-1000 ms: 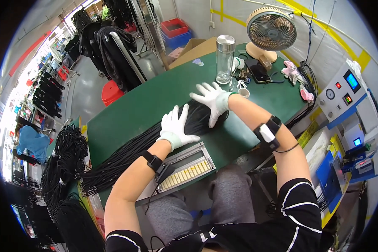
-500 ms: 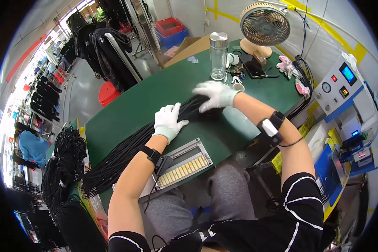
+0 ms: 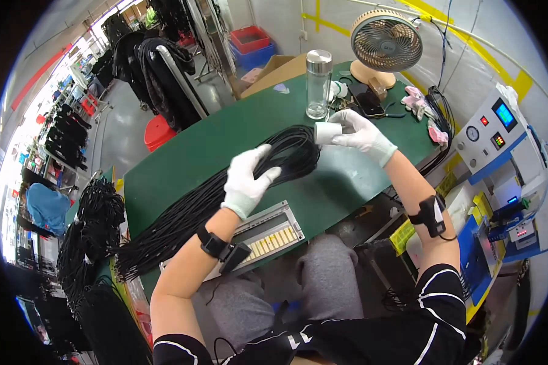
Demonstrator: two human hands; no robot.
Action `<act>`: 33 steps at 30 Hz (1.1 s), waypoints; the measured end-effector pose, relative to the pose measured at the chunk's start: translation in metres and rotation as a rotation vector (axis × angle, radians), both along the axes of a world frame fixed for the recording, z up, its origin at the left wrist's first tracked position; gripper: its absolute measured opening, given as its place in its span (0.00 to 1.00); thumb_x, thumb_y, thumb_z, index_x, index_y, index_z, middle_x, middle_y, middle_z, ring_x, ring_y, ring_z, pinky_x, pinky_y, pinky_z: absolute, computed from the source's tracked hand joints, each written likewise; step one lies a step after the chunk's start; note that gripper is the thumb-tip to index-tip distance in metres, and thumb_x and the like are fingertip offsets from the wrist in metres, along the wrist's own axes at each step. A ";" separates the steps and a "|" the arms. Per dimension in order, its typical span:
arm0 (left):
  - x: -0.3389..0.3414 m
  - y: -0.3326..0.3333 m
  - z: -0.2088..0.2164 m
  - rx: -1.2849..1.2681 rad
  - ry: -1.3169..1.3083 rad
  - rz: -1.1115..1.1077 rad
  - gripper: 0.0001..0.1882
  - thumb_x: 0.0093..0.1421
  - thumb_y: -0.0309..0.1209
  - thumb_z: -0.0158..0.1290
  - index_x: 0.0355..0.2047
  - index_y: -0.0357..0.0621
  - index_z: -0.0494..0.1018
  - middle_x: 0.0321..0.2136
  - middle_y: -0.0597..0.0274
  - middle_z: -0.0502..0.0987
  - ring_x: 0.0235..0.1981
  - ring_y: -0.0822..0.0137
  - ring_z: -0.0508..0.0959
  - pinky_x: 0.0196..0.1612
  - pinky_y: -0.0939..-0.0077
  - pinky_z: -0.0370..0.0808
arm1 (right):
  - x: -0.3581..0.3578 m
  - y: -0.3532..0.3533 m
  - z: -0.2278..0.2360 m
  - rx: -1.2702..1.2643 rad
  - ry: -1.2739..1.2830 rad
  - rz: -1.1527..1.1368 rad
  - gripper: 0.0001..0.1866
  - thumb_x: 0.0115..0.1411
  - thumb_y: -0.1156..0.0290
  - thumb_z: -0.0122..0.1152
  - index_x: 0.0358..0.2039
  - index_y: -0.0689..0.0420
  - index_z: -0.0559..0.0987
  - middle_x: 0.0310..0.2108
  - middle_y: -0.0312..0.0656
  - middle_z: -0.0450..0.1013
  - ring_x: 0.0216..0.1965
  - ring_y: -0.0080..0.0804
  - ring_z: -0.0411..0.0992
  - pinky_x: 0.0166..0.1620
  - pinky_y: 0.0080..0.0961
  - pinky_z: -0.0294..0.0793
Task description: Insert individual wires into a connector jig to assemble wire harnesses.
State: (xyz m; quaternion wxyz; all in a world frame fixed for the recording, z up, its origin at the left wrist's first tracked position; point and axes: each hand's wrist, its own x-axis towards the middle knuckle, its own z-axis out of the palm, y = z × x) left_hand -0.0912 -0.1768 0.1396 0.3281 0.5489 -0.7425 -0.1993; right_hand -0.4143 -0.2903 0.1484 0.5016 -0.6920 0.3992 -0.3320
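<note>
A long bundle of black cables [image 3: 186,210] lies across the green table, and its right end bends round into a loop. My left hand [image 3: 246,179], in a white glove, curves over the bundle just left of the loop, thumb on the near side and fingers on the far side. Beyond the loop's right end, my gloved right hand [image 3: 360,131] is closed on a small white cylinder [image 3: 327,132], held by its right side. Whether that is a roll or a cup I cannot tell. By the near edge sits a metal-framed tray [image 3: 290,214] with pale yellow strips, partly behind my left forearm.
A glass bottle [image 3: 318,91] stands just beyond my right hand. Behind are pliers [image 3: 396,115], a desk fan [image 3: 386,42] and gloves [image 3: 417,102]. More black cables [image 3: 94,213] hang at the left end. Machines with a control panel [image 3: 490,128] stand to the right.
My right hand, blurred over the cables before, has moved right and now holds the white cylinder. The cables' right end now shows as an open loop. My left hand has curled round the bundle.
</note>
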 end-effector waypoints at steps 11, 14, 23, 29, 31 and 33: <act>-0.049 0.070 0.004 0.569 0.899 -0.003 0.13 0.65 0.32 0.60 0.45 0.38 0.79 0.35 0.67 0.81 0.36 0.78 0.77 0.40 0.80 0.74 | 0.064 0.103 -0.017 0.050 -0.336 0.310 0.37 0.54 0.71 0.76 0.61 0.62 0.67 0.53 0.42 0.71 0.57 0.31 0.70 0.59 0.31 0.72; -0.048 0.077 0.000 0.565 0.898 -0.088 0.10 0.65 0.32 0.59 0.41 0.38 0.79 0.35 0.68 0.81 0.36 0.78 0.76 0.41 0.80 0.73 | 0.066 0.107 -0.019 0.143 -0.361 0.315 0.39 0.55 0.66 0.76 0.62 0.62 0.66 0.54 0.43 0.70 0.57 0.34 0.70 0.59 0.32 0.72; -0.052 0.085 0.011 0.441 0.669 -0.307 0.09 0.65 0.29 0.59 0.32 0.33 0.80 0.47 0.58 0.79 0.42 0.73 0.78 0.48 0.77 0.74 | 0.039 0.095 -0.027 0.893 -0.600 0.334 0.40 0.57 0.62 0.73 0.63 0.64 0.63 0.48 0.45 0.73 0.47 0.32 0.75 0.43 0.29 0.80; -0.043 0.078 -0.003 0.522 0.696 -0.288 0.09 0.65 0.29 0.59 0.36 0.33 0.80 0.48 0.55 0.78 0.44 0.70 0.78 0.50 0.75 0.75 | 0.020 0.059 -0.010 0.423 -0.097 0.321 0.38 0.57 0.65 0.71 0.63 0.66 0.65 0.41 0.44 0.76 0.38 0.34 0.77 0.40 0.28 0.79; -0.038 0.063 -0.008 0.694 0.946 -0.079 0.10 0.64 0.29 0.59 0.38 0.32 0.78 0.45 0.53 0.78 0.45 0.64 0.78 0.52 0.69 0.77 | 0.024 0.042 0.014 0.402 -0.117 0.250 0.37 0.54 0.65 0.72 0.60 0.65 0.68 0.40 0.43 0.77 0.37 0.34 0.77 0.40 0.28 0.79; -0.031 0.047 -0.017 0.765 1.062 0.042 0.10 0.64 0.29 0.59 0.39 0.31 0.77 0.44 0.52 0.78 0.46 0.62 0.79 0.53 0.66 0.77 | 0.042 0.022 0.031 0.378 -0.147 0.193 0.35 0.52 0.64 0.73 0.58 0.64 0.71 0.39 0.42 0.78 0.36 0.35 0.77 0.41 0.29 0.79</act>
